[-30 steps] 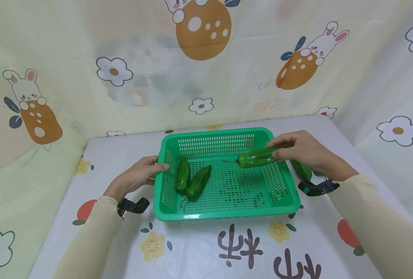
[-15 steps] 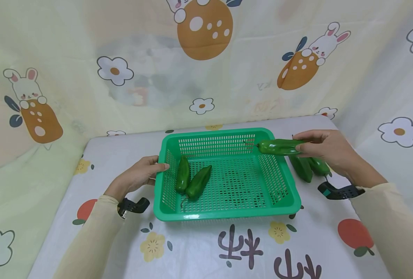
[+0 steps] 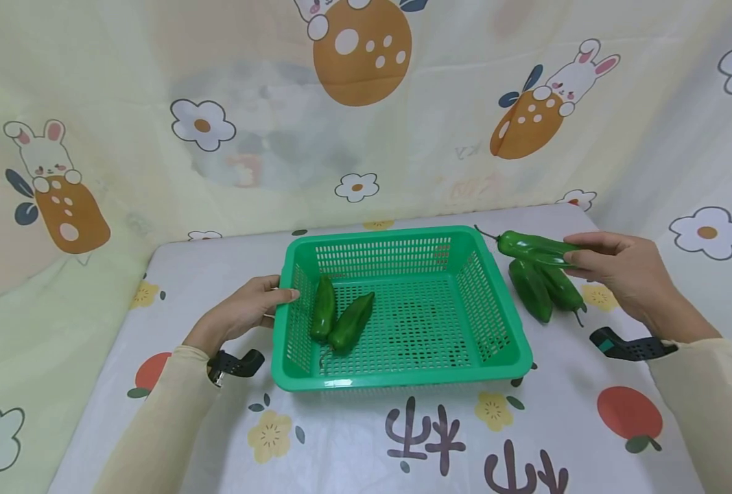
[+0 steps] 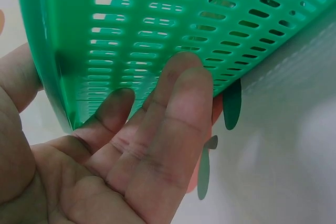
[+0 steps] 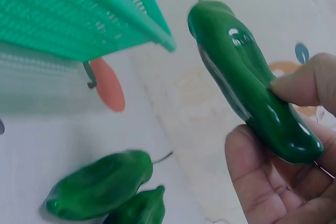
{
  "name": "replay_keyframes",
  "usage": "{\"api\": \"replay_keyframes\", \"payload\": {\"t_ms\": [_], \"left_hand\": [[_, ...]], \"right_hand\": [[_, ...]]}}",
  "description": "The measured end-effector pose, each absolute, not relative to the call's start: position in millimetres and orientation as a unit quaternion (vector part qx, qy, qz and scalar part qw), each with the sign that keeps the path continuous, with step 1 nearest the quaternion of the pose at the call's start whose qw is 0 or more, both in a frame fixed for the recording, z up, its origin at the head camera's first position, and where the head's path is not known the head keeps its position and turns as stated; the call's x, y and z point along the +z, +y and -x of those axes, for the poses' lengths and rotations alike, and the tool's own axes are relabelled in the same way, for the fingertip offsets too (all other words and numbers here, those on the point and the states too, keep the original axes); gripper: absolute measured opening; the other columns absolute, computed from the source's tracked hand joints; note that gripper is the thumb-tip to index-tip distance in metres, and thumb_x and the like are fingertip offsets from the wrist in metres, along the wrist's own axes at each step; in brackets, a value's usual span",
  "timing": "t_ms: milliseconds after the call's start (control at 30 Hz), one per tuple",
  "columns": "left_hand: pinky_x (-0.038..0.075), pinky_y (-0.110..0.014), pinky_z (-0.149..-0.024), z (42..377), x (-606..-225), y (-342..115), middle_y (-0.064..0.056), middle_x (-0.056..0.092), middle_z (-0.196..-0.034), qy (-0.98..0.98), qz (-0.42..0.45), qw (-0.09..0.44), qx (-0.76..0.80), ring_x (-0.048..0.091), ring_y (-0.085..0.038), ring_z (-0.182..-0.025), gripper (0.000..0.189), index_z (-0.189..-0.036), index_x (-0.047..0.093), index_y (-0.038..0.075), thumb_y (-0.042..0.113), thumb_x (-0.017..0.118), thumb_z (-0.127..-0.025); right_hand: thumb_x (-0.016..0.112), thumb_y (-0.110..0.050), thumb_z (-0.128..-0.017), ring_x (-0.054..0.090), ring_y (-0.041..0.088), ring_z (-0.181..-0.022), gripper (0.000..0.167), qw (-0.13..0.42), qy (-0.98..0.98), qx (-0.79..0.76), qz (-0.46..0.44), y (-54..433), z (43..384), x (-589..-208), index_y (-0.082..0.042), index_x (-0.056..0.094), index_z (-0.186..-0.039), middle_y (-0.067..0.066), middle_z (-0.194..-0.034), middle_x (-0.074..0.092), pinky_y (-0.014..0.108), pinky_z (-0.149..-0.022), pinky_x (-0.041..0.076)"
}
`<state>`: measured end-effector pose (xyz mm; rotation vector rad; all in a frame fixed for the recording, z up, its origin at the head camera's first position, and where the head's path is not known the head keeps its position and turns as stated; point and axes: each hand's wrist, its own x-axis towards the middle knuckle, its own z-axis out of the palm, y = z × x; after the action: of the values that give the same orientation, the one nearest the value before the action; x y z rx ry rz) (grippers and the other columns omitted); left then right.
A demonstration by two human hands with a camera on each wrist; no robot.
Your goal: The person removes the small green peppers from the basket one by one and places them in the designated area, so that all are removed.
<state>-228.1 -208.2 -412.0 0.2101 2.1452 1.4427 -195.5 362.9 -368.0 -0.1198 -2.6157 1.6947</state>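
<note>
Left hand (image 3: 245, 310): grips the basket (image 3: 415, 376), thumb over the nearest rim.
Right hand (image 3: 619, 271): pinches a pepper (image 3: 529, 244) by the end opposite its stem, outside the basket.
Inside peppers (image 3: 351, 326): two, nearer the left hand.
Outside peppers (image 3: 529, 289): two, on the worktop (image 3: 563, 412) near the right hand.
Progress: judged part-done; one pepper in hand.
Left wrist view: shows fingers (image 4: 189, 95) outside the wall, mostly hidden from the head.
Right wrist view: separates held and outside peppers; head overlaps them.
</note>
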Motion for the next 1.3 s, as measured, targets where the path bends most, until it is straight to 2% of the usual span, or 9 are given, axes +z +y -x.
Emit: {"api": "replay_keyframes", "payload": {"t_ms": [100, 267, 400, 533, 733, 867, 1033, 1300], "left_hand": [[0.060, -0.050, -0.096, 228.5, -412.4, -208.0, -0.024, 0.066, -0.133, 0.798, -0.079, 0.270, 0.533, 0.072, -0.033, -0.112, 0.055, -0.151, 0.043, -0.004, 0.029, 0.055, -0.108], [0.060, -0.050, -0.096, 227.8, -411.6, -207.0, -0.024, 0.066, -0.133, 0.801, -0.075, 0.269, 0.530, 0.072, -0.033, -0.112, 0.055, -0.151, 0.043, -0.004, 0.028, 0.055, -0.108], [0.060, -0.050, -0.096, 228.1, -412.2, -206.2, -0.024, 0.066, -0.133, 0.800, -0.070, 0.270, 0.531, 0.072, -0.033, -0.112, 0.054, -0.150, 0.044, -0.003, 0.028, 0.055, -0.108], [0.060, -0.050, -0.096, 228.5, -412.2, -205.9, -0.024, 0.066, -0.133, 0.800, -0.074, 0.270, 0.530, 0.072, -0.033, -0.112, 0.055, -0.151, 0.043, -0.004, 0.029, 0.055, -0.108], [0.060, -0.050, -0.096, 227.9, -411.4, -206.1, -0.024, 0.065, -0.133, 0.802, -0.073, 0.269, 0.528, 0.072, -0.033, -0.112, 0.054, -0.151, 0.044, -0.003, 0.029, 0.055, -0.108], [0.060, -0.050, -0.096, 228.1, -412.0, -205.5, -0.024, 0.066, -0.132, 0.801, -0.073, 0.269, 0.530, 0.072, -0.033, -0.111, 0.054, -0.150, 0.044, -0.003, 0.028, 0.055, -0.108], [0.060, -0.050, -0.096, 228.1, -412.5, -206.0, -0.024, 0.066, -0.132, 0.802, -0.073, 0.269, 0.529, 0.072, -0.033, -0.111, 0.054, -0.150, 0.043, -0.004, 0.028, 0.054, -0.108], [0.060, -0.050, -0.097, 229.0, -414.2, -207.6, -0.024, 0.066, -0.132, 0.800, -0.078, 0.268, 0.531, 0.072, -0.032, -0.111, 0.055, -0.151, 0.043, -0.005, 0.028, 0.055, -0.108]], "right_hand": [[0.070, -0.017, -0.100, 0.072, 0.000, -0.085, 0.018, 0.024, -0.819, 0.569, 0.063, 370.9, 193.2, -373.8, -0.030, 0.077, -0.111, -0.019, -0.104, 0.066, 0.016, -0.076, 0.060], [0.073, -0.012, -0.098, 0.073, 0.001, -0.080, 0.018, 0.043, -0.766, 0.634, 0.096, 382.3, 190.6, -384.2, -0.026, 0.078, -0.107, -0.013, -0.105, 0.065, 0.017, -0.072, 0.061], [0.074, -0.013, -0.097, 0.073, 0.001, -0.078, 0.015, 0.060, -0.746, 0.652, 0.125, 389.8, 189.0, -392.5, -0.023, 0.076, -0.109, -0.009, -0.106, 0.062, 0.017, -0.070, 0.061], [0.074, -0.019, -0.097, 0.071, -0.002, -0.077, 0.016, 0.073, -0.751, 0.635, 0.165, 395.6, 188.4, -400.2, -0.025, 0.073, -0.112, -0.008, -0.108, 0.058, 0.016, -0.070, 0.060], [0.075, -0.021, -0.097, 0.070, -0.001, -0.075, 0.024, 0.081, -0.710, 0.665, 0.219, 404.1, 190.3, -413.5, -0.020, 0.072, -0.121, -0.007, -0.109, 0.057, 0.016, -0.068, 0.060], [0.075, -0.024, -0.097, 0.066, 0.000, -0.078, 0.029, 0.076, -0.698, 0.662, 0.262, 410.0, 192.1, -420.8, -0.021, 0.070, -0.125, -0.007, -0.111, 0.053, 0.016, -0.070, 0.060], [0.077, -0.026, -0.095, 0.065, 0.002, -0.082, 0.025, 0.073, -0.673, 0.669, 0.307, 417.5, 194.3, -429.4, -0.026, 0.071, -0.119, -0.008, -0.112, 0.053, 0.018, -0.075, 0.061], [0.079, -0.030, -0.093, 0.056, 0.009, -0.100, 0.031, 0.055, -0.633, 0.668, 0.387, 426.3, 200.2, -444.2, -0.031, 0.072, -0.122, -0.014, -0.111, 0.051, 0.016, -0.072, 0.060]]}}
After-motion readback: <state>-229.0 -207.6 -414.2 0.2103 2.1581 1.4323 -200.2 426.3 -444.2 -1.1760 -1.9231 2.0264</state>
